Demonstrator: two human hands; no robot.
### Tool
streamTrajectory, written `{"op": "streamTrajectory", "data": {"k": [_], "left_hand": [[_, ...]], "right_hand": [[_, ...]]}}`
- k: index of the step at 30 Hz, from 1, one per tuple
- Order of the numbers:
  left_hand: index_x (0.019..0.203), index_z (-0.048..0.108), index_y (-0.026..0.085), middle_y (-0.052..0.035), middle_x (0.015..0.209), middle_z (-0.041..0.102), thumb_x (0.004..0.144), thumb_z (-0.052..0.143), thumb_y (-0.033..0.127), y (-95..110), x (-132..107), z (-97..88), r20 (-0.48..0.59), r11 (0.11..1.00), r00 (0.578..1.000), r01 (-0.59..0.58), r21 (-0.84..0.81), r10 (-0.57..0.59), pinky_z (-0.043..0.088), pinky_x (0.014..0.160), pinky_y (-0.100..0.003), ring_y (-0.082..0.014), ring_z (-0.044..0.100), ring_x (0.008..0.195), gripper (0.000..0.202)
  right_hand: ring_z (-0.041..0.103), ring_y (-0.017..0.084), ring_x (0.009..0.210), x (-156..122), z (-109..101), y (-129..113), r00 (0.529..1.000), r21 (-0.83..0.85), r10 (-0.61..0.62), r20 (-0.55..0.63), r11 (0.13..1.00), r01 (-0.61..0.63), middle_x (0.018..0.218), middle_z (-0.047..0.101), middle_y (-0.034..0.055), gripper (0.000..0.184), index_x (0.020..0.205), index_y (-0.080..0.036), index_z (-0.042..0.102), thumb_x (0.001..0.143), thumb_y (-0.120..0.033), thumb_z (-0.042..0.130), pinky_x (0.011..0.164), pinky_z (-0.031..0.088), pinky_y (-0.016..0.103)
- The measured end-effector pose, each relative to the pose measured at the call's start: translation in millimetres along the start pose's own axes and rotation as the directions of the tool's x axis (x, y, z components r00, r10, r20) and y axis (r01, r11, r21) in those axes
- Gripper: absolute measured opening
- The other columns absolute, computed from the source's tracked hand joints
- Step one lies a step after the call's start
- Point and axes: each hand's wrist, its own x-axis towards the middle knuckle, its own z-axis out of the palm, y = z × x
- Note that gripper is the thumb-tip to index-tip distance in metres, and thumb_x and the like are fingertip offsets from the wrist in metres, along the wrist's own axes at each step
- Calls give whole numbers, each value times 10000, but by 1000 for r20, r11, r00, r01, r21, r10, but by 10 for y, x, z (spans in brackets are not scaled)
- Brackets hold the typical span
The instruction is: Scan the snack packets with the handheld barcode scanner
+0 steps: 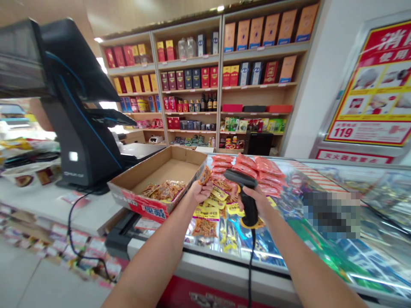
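Observation:
My left hand (203,192) is closed around a small snack packet (205,174), held up just past the right wall of a cardboard box (180,159). Inside that box, several snack packets (165,189) are gathered at the near end. In my right hand (257,197) is a black barcode scanner (248,204), its head tilted left toward the packet and its cable hanging down over the counter edge. Under both hands lie more snack packets with yellow labels (207,218) on the glass counter. Pink-red packs (266,173) are stacked just behind the scanner.
A dark checkout terminal (86,119) stands on the white counter at the left, with a black cable (71,226) drooping from it. The glass freezer top (321,188) stretches right. Shelves of boxed goods (192,79) line the back wall. A red poster (372,85) hangs at right.

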Motion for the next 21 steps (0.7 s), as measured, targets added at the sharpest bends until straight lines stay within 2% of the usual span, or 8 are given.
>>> {"op": "streamTrajectory", "data": {"k": [3,7,10,12,14,16,19,21], "left_hand": [[767,439,157,58,608,385,736,569,44,-32,31,40,-21,967,982,-182,177,189,127,309,-75,-10,343,390,175],[827,482,166,57,642,449,686,648,94,-108,103,49,-66,756,835,-457,468,546,220,342,-103,-24,381,428,229],[912,524,187,25,728,545,716,627,129,-137,148,-1,-59,469,658,-468,749,751,420,477,-177,-81,517,544,229],[963,554,186,-26,853,612,725,615,121,-143,168,-49,49,203,532,-406,891,845,512,693,-278,-148,607,738,254],[1038,569,174,-82,1009,625,715,607,92,-158,177,-81,174,-29,435,-320,947,883,474,918,-373,-217,606,974,335],[1123,559,164,-123,1155,582,706,587,61,-197,157,-64,272,-195,369,-233,953,889,400,1039,-415,-256,541,1144,431],[1174,559,163,-138,1297,497,736,526,43,-262,23,99,434,-412,331,-138,901,838,368,1087,-391,-251,458,1265,455],[1138,594,171,-127,1304,506,773,505,67,-238,-149,289,533,-544,390,-93,834,751,401,1058,-355,-231,487,1237,390]], "right_hand": [[526,121,363,34,-97,-20,997,76,-18,-78,997,24,550,609,7,338,819,-168,613,733,-494,631,348,414,231],[522,120,369,72,-222,-17,987,148,-42,-154,987,65,505,577,-6,334,787,-178,619,731,-507,617,352,428,223],[529,119,372,95,-272,6,983,170,-37,-180,983,68,528,597,-1,317,772,-184,617,731,-498,613,345,426,219],[529,123,367,106,-284,26,983,177,-25,-182,983,58,519,596,-2,315,772,-185,617,739,-499,603,337,424,221],[524,124,361,113,-285,46,984,190,-20,-179,980,54,514,591,-7,303,784,-189,616,739,-489,609,328,419,222],[517,124,354,118,-283,66,984,203,-14,-177,978,50,507,586,-13,291,790,-192,615,737,-478,620,322,415,221],[525,120,362,124,-287,99,981,220,-1,-195,974,45,534,609,-5,289,782,-187,621,726,-470,635,335,429,220],[533,119,368,128,-297,122,979,223,9,-206,974,38,554,626,4,297,781,-183,624,729,-475,633,343,435,220]]}}
